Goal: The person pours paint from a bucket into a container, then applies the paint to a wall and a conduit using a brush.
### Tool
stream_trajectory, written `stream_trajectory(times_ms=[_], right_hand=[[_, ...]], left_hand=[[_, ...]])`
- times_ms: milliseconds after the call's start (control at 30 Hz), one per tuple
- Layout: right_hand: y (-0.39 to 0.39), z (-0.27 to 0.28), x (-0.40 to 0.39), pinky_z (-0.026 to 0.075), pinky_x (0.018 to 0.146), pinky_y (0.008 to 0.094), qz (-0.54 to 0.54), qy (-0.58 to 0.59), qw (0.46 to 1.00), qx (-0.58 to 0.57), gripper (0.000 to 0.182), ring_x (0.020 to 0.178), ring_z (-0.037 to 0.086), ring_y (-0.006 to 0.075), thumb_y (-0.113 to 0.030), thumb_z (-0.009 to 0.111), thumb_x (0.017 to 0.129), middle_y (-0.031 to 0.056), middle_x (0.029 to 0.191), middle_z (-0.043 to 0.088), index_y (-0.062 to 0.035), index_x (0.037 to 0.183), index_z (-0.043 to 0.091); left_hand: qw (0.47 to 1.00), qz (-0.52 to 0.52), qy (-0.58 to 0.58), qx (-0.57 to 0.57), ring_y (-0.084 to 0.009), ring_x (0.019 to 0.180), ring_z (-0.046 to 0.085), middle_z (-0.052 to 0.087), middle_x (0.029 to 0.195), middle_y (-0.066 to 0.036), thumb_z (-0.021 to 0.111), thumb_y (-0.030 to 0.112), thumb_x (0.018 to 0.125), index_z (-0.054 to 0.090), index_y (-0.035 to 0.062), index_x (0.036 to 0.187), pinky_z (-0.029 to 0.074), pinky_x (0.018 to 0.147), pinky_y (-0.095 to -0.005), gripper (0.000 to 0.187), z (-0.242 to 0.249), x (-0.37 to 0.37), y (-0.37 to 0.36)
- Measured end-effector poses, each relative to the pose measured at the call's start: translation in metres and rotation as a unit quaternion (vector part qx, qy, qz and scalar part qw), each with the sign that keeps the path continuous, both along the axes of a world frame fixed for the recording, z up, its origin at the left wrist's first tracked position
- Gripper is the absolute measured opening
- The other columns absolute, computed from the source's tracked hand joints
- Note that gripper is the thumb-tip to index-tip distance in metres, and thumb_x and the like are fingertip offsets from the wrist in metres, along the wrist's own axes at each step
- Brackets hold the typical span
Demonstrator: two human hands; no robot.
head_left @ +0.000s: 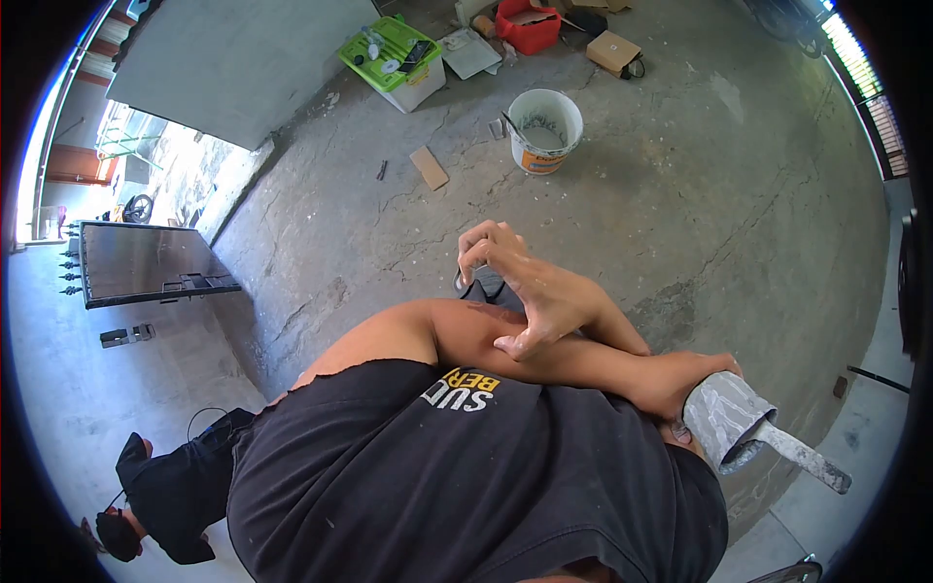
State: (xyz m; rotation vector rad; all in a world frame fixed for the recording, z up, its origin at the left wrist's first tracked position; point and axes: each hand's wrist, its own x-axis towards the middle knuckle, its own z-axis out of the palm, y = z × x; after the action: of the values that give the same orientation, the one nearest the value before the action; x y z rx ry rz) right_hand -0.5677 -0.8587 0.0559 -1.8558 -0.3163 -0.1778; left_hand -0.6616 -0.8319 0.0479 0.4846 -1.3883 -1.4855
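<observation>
Cracked grey concrete floor [680, 185] bears 1 white bucket [544, 129].

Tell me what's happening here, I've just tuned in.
A person in a black shirt stands on a cracked concrete floor with arms crossed. The left hand grips a plaster-smeared trowel off to the right side. The right hand, fingers spread and holding nothing, rests on the left forearm. A white bucket stands further off on the floor, untouched, with a green crate beyond it.
</observation>
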Motion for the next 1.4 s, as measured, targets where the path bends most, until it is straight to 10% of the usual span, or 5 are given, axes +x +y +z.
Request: stream_trajectory(times_ms=[200,600,867,1200,1400], right_hand=[[0.002,-0.001,0.002,0.031,0.100,0.0485,0.024,0.000,1.000,-0.013,0.063,0.121,0.037,0.0361,-0.023,0.076,0.061,0.0143,0.130,0.042,-0.0163,0.118,0.053],[0.004,-0.005,0.006,0.026,0.102,0.0506,0.141,-0.032,0.989,-0.020,0.019,0.122,0.037,0.0320,-0.021,0.076,0.056,0.0152,0.125,0.049,-0.0106,0.065,0.063],[0.007,0.000,0.004,0.031,0.106,0.0465,0.057,0.002,0.998,-0.010,0.067,0.124,0.036,0.0325,-0.024,0.081,0.058,0.0114,0.126,0.043,-0.0156,0.121,0.060],[-0.003,-0.010,0.006,0.033,0.109,0.0398,-0.024,0.033,0.956,0.291,0.073,0.123,0.045,0.0207,-0.031,0.083,0.076,0.0087,0.128,0.044,-0.0044,0.136,0.051],[0.005,-0.010,0.011,0.038,0.105,0.0415,-0.099,0.095,0.973,0.188,0.067,0.120,0.050,0.0246,-0.040,0.078,0.084,0.0098,0.126,0.055,-0.0081,0.136,0.052]], left_hand=[[1.000,-0.003,-0.001,-0.002,-0.0366,0.123,0.062,0.064,0.129,-0.020,0.079,0.014,0.084,0.045,0.0068,0.136,0.050,0.100,-0.0412,0.063,0.001,0.001,0.000],[1.000,0.000,0.001,0.009,-0.0365,0.123,0.062,0.065,0.128,-0.020,0.080,0.013,0.083,0.044,0.0071,0.136,0.050,0.100,-0.0414,0.065,0.000,-0.001,0.002],[1.000,0.007,-0.001,0.002,-0.0360,0.121,0.064,0.065,0.127,-0.020,0.079,0.012,0.083,0.044,0.0066,0.136,0.051,0.099,-0.0411,0.064,0.003,0.001,0.003],[1.000,0.017,-0.014,-0.015,-0.0361,0.122,0.062,0.064,0.127,-0.018,0.079,0.006,0.079,0.044,0.0079,0.137,0.050,0.099,-0.0413,0.068,0.007,0.007,0.004],[1.000,0.012,-0.006,-0.008,-0.0362,0.121,0.063,0.063,0.127,-0.018,0.080,0.006,0.079,0.045,0.0063,0.136,0.050,0.099,-0.0402,0.066,0.004,0.004,-0.001]])
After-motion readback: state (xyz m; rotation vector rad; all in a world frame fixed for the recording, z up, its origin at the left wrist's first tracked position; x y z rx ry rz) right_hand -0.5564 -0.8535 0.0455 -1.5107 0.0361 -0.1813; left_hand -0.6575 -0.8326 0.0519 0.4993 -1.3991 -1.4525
